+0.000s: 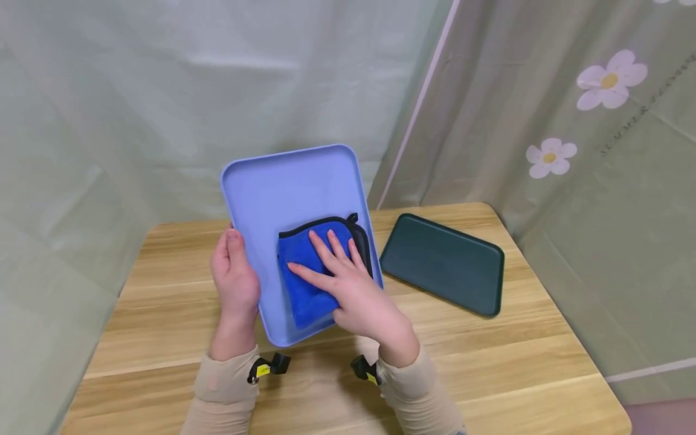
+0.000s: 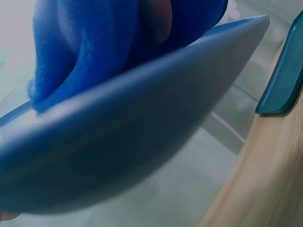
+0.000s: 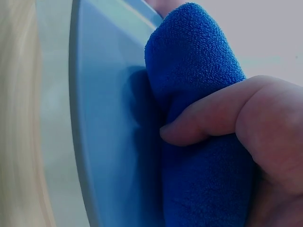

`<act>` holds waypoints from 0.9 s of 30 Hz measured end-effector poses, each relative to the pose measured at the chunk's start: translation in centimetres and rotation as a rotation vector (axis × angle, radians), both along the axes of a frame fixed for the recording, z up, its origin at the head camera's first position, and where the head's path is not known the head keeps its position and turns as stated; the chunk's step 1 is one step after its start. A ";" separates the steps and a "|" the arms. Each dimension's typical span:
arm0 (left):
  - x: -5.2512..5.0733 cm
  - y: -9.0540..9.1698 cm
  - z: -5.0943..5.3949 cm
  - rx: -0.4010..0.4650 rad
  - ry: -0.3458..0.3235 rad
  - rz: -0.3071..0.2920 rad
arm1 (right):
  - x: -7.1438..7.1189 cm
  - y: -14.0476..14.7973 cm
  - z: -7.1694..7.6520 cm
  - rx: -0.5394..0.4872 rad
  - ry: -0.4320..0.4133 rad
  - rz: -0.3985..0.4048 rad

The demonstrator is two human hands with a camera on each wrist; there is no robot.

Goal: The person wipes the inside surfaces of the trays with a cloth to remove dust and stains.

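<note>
A light blue tray [image 1: 288,193] is held up at a tilt above the table, its inner face toward the head view. My left hand [image 1: 236,275] grips its left edge, thumb over the rim. My right hand [image 1: 353,287] lies with fingers spread on a folded blue cloth [image 1: 304,296] with black edging, against the tray's lower right part. In the right wrist view the thumb of my right hand [image 3: 227,113] rests on the fuzzy cloth [image 3: 194,52]. The left wrist view shows the tray's underside [image 2: 142,127] and the cloth [image 2: 99,38] above its rim.
A dark green tray [image 1: 443,263] lies flat on the wooden table [image 1: 163,290], to the right of the held tray. Curtains [image 1: 190,90] hang behind the table and along its right side, with printed flowers on the right one.
</note>
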State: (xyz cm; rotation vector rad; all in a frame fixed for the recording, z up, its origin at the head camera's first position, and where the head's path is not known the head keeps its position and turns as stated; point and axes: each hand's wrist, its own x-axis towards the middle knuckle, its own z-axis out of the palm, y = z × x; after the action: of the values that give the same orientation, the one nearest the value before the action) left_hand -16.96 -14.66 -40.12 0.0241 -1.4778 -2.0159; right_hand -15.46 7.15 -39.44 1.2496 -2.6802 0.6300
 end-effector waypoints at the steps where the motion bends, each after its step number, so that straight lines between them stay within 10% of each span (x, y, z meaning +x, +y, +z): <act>1: 0.0 0.1 0.0 0.006 0.003 -0.001 | 0.1 -0.2 0.0 0.005 -0.002 0.007; 27: 0.4 0.6 0.1 -0.011 0.042 -0.083 | 1.7 -2.0 0.0 0.093 0.046 0.068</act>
State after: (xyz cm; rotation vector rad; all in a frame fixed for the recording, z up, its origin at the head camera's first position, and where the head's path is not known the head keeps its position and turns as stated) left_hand -16.61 -14.08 -40.00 -0.0850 -1.4860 -2.0608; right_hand -13.74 5.19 -39.43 1.3663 -2.6676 0.4836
